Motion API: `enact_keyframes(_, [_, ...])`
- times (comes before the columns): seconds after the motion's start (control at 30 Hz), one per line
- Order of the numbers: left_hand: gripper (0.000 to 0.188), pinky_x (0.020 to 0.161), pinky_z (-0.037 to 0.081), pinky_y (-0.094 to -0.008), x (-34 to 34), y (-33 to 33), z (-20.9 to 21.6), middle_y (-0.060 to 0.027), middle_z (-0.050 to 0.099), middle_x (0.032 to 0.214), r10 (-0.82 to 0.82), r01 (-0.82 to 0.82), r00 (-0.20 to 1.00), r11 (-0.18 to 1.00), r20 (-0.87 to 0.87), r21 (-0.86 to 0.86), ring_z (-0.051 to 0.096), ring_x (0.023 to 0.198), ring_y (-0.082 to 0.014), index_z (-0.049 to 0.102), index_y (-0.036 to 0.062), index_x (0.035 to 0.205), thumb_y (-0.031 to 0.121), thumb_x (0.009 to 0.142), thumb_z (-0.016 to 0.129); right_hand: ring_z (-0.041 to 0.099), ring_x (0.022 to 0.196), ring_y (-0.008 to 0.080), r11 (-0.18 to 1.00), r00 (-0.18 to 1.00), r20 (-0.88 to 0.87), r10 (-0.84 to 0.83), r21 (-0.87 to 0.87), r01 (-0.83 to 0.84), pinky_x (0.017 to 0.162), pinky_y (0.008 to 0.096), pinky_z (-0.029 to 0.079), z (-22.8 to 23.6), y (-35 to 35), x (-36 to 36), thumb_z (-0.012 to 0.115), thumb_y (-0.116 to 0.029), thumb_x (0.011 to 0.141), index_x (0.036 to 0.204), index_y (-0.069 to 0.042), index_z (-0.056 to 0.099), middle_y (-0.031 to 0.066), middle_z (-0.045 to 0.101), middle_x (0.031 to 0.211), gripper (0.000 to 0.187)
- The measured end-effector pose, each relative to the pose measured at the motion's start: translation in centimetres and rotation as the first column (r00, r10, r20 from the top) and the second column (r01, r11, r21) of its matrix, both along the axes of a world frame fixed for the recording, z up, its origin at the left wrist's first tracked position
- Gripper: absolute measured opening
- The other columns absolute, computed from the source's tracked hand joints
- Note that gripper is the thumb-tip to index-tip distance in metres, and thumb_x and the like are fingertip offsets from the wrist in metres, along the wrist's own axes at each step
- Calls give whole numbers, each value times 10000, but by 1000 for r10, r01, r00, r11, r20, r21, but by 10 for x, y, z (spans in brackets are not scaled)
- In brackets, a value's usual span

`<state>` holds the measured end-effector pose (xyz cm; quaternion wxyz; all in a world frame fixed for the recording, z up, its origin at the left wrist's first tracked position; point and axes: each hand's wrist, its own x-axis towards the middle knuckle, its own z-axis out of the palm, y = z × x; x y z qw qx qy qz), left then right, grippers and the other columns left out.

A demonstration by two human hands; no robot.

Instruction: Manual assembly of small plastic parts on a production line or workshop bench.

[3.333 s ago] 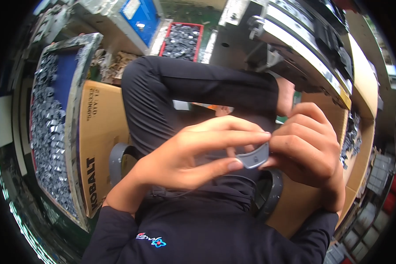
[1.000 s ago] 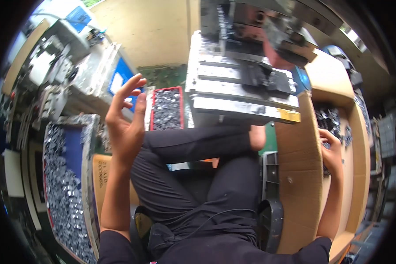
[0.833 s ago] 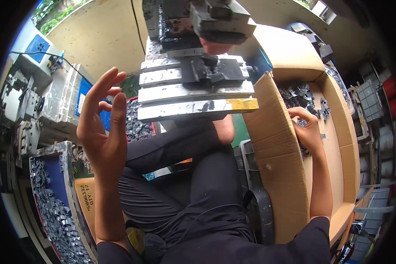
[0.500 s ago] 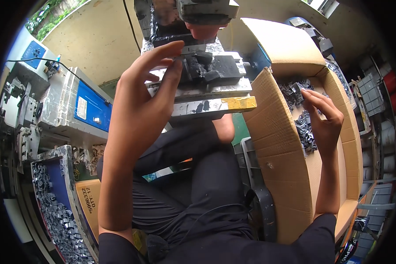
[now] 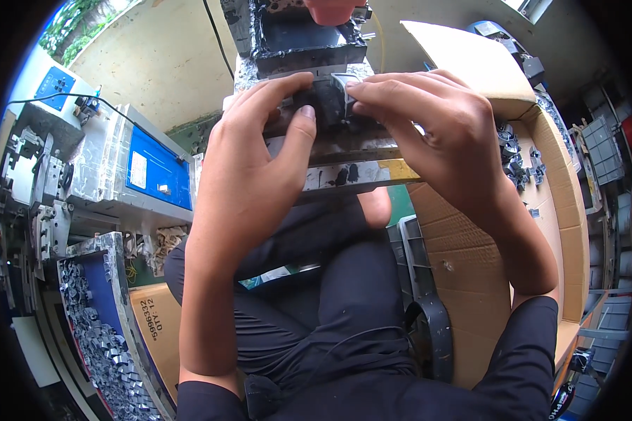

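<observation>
Nearest lay the person's dark-trousered legs (image 5: 358,302), folded beneath the work. Beyond them the left hand (image 5: 242,158) curved at the left of a black fixture (image 5: 321,107), thumb and forefinger apart with a gap between their tips. The right hand (image 5: 446,130) pinched a small grey part (image 5: 342,81) between thumb and fingers over that fixture; whether the part touched it could not be told. An open carton (image 5: 463,281) with dark parts stood to the right. Past the fixture hung a pinkish-red block (image 5: 330,10), before a pale wall (image 5: 154,59).
</observation>
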<state>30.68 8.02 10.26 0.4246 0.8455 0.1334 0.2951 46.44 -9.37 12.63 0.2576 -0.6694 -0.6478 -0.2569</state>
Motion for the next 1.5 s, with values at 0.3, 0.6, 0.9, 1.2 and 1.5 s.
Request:
enact_keyframes(0.3, [395, 1066, 538, -392, 2, -4, -3, -189, 742, 1304, 6, -24, 998, 949, 56, 314, 703, 1178, -290, 734, 14, 1395, 202, 1047, 747, 778, 1003, 344, 995, 998, -22, -54, -85, 52, 903, 405, 600, 1, -6, -16, 775, 43, 926, 1201, -4, 810, 165, 800, 1093, 281])
enact_keyframes(0.6, [401, 1065, 536, -409, 8, -15, -2, -177, 748, 1282, 96, -109, 994, 932, 56, 344, 700, 1218, -321, 741, 31, 1357, 243, 1019, 782, 782, 1020, 269, 1000, 951, -310, 8, -25, -16, 905, 376, 605, -6, -3, -6, 706, -9, 1061, 1220, 11, 808, 156, 790, 1117, 190])
enact_keyframes(0.9, [390, 1027, 532, -400, 10, -16, -4, -172, 765, 1242, 109, -127, 992, 932, 71, 341, 705, 1155, -311, 757, 37, 1339, 225, 997, 783, 792, 993, 340, 998, 992, -121, -33, -53, 27, 882, 417, 594, 6, -27, -37, 786, -5, 950, 1025, 13, 790, 188, 819, 1169, 77])
enact_keyframes(1.2, [399, 997, 536, -387, 10, -16, -2, -184, 769, 1273, 102, -114, 993, 932, 55, 343, 702, 1127, -293, 768, 55, 1356, 232, 998, 787, 791, 1011, 346, 999, 999, -52, -10, -44, 8, 874, 418, 572, -3, -23, -41, 802, -2, 905, 992, 22, 758, 232, 810, 1194, 100])
enact_keyframes(1.5, [420, 1027, 530, -378, 10, -18, 2, -170, 774, 1261, 116, -118, 993, 957, 26, 266, 724, 1134, -265, 776, 59, 1362, 251, 990, 813, 779, 1058, 337, 997, 999, -4, -42, -70, 42, 870, 412, 555, -7, -22, -48, 830, -16, 852, 980, 33, 752, 257, 794, 1235, 158])
